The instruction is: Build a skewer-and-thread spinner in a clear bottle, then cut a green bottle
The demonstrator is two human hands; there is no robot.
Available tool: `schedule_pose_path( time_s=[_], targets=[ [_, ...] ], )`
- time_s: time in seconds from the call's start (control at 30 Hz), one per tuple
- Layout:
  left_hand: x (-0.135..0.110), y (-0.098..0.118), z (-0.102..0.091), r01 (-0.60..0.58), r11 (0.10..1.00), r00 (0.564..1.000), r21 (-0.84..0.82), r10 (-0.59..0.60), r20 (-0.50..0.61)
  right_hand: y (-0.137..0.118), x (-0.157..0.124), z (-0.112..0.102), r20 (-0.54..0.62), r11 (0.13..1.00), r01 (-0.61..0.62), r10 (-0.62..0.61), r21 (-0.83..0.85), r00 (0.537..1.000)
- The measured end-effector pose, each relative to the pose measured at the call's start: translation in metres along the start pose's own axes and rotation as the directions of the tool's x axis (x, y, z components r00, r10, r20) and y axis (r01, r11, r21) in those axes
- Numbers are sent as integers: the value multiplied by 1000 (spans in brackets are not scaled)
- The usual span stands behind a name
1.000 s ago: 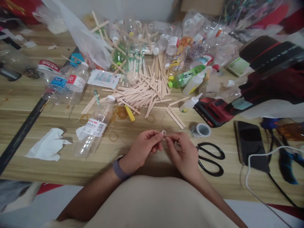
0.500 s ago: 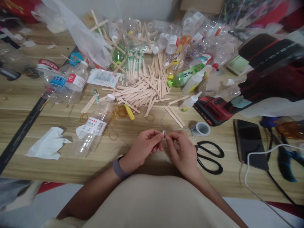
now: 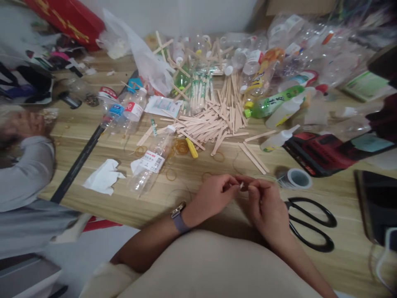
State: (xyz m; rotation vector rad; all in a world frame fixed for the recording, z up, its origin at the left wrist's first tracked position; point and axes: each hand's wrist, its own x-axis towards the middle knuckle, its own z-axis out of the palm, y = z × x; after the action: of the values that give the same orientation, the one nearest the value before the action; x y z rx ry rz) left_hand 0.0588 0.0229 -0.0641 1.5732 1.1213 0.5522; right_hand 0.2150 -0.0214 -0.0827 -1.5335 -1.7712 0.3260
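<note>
My left hand (image 3: 214, 196) and my right hand (image 3: 269, 209) meet fingertip to fingertip just above the table's front part. Pinched between the left thumb and fingers is a small white piece (image 3: 241, 185), too small and blurred to name. The right thumb and fingers are also closed, right beside it; what they grip is hidden. A spool (image 3: 297, 179) of pale line stands beyond my right hand, with a strand running toward the fingers. Black-handled scissors (image 3: 313, 223) lie to the right of that hand, their blades partly hidden by it.
An empty labelled bottle (image 3: 151, 161), rubber bands (image 3: 171, 174) and a tissue (image 3: 104, 177) lie to the left. Beyond are heaped wooden sticks (image 3: 204, 124), glue bottles (image 3: 277, 140) and many plastic bottles. A red-black power tool (image 3: 310, 153) lies right. Another person's sleeve (image 3: 34, 165) shows far left.
The view has swung left, so everything sits farther right and another person has come into sight. My hands stay together, and the small white piece now shows less between the fingertips.
</note>
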Motion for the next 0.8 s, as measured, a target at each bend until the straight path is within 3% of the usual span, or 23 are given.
schedule_pose_path(
  time_s=[0.27, 0.5, 0.67, 0.8],
  targets=[
    [-1, 5, -5, 5, 996, 999, 88, 0, -53, -5, -1, -1, -23, 993, -37, 40, 113, 999],
    [1, 8, -5, 107, 974, 994, -200, -107, 13, -4, -2, -3, 55, 948, -64, 49, 311, 997],
    [1, 3, 2, 62, 952, 998, -298, -67, -4, -3, -3, -1, 135, 873, -148, 95, 464, 986],
    [0, 1, 4, -27, 981, 1000, -192, 25, -12, -3, -4, 0, 143, 838, -148, 85, 525, 986]
  ],
)
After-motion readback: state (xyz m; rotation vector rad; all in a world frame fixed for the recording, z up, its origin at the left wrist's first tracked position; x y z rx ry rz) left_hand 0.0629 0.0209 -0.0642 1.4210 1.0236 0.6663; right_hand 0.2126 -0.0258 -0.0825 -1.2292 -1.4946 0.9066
